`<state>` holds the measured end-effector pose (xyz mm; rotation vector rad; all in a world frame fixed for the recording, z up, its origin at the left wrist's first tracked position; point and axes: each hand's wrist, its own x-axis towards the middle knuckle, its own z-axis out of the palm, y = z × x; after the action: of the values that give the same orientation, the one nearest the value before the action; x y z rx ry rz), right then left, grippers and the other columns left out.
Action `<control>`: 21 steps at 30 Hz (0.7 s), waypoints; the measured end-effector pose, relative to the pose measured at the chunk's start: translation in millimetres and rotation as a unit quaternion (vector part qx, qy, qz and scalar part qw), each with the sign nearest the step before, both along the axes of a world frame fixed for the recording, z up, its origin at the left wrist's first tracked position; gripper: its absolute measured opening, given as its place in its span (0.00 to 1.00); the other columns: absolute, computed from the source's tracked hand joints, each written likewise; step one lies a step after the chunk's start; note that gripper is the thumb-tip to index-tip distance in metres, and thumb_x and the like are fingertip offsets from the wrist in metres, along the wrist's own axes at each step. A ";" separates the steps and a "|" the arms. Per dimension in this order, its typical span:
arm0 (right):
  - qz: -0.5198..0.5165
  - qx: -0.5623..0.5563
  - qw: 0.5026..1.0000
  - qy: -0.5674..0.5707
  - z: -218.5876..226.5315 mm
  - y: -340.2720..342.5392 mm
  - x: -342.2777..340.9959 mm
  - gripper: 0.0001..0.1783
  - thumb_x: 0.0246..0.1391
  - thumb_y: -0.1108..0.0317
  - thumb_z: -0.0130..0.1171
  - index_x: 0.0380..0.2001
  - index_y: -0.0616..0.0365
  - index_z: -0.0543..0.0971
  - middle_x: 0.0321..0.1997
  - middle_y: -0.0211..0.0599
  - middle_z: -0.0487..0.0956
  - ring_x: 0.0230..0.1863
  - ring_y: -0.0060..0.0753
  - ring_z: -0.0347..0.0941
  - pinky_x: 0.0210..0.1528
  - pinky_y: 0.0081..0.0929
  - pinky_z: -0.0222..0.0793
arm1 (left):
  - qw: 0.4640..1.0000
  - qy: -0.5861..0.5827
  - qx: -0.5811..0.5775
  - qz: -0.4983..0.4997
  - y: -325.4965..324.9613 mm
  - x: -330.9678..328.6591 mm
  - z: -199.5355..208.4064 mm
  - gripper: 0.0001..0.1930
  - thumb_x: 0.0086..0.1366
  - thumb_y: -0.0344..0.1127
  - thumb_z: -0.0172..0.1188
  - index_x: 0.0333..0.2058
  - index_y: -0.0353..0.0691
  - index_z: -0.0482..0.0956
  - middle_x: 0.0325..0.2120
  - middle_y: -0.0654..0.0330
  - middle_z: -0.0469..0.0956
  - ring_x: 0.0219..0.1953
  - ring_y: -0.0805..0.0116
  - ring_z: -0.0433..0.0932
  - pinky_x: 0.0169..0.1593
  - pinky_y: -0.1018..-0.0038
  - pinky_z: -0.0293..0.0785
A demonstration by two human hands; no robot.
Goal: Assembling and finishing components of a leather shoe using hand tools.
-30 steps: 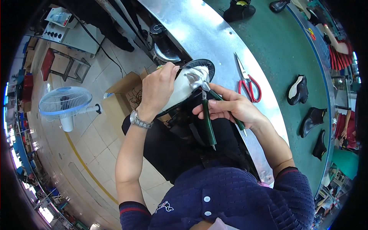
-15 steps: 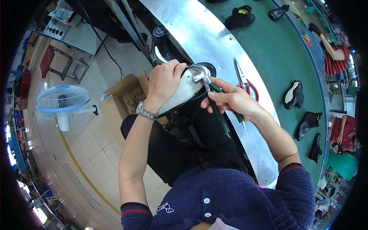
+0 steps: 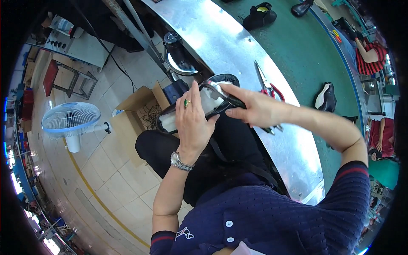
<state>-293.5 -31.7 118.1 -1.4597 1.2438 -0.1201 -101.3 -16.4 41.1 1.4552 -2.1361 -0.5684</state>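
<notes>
Left hand: the hand (image 3: 191, 123) lies palm down across the shoe, its fingers straight and its thumb spread wide; a green-stoned ring (image 3: 185, 103) and a wristwatch (image 3: 180, 162) are worn on this side.
Right hand: the hand (image 3: 257, 106) is closed around the dark handles of the pincers (image 3: 234, 101).
Shoe: the black shoe (image 3: 168, 122), its white underside turned up, is above the lap, just beside the bench.
Pincer head: the curved metal head is at the shoe's upper right end; the exact bite cannot be told.
Bench: scissors (image 3: 263, 75) with red handles rest on the metal bench (image 3: 293, 161).
Green surface: dark footwear (image 3: 326, 97) stands beyond the bench.
Floor, left: a cardboard box (image 3: 123, 127) contains dark strands (image 3: 148, 114); near it stands a blue-rimmed fan (image 3: 71, 119).
</notes>
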 end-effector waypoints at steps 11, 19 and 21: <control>0.007 -0.205 0.978 0.028 -49.2 32.9 -11.1 0.35 0.60 0.73 0.55 0.68 0.58 0.54 0.33 0.60 0.79 0.28 0.61 0.75 0.32 0.46 0.70 | 0.988 -0.004 -0.153 0.005 10.8 1.3 -22.6 0.41 0.42 0.32 0.75 0.57 0.29 0.69 0.55 0.49 0.73 0.57 0.54 0.72 0.61 0.62 0.66; 0.179 -0.267 0.921 0.222 30.8 -6.9 -6.4 0.34 0.59 0.70 0.54 0.68 0.50 0.58 0.22 0.51 0.77 0.24 0.54 0.76 0.27 0.45 0.69 | 0.964 -0.085 -0.251 0.005 10.1 7.8 -35.6 0.32 0.52 0.39 0.70 0.54 0.29 0.73 0.53 0.46 0.75 0.57 0.50 0.73 0.61 0.60 0.67; 0.108 -0.299 0.938 0.138 24.7 -4.2 -0.1 0.32 0.60 0.70 0.52 0.67 0.50 0.60 0.21 0.52 0.77 0.23 0.56 0.76 0.28 0.45 0.70 | 0.964 -0.093 -0.249 -0.005 12.8 3.8 -33.8 0.30 0.53 0.40 0.70 0.52 0.29 0.75 0.53 0.45 0.75 0.56 0.49 0.73 0.61 0.59 0.68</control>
<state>-293.6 -35.9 142.8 -2.1927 1.3235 -0.1575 -97.5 -3.5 7.2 1.2456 -2.2140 0.1143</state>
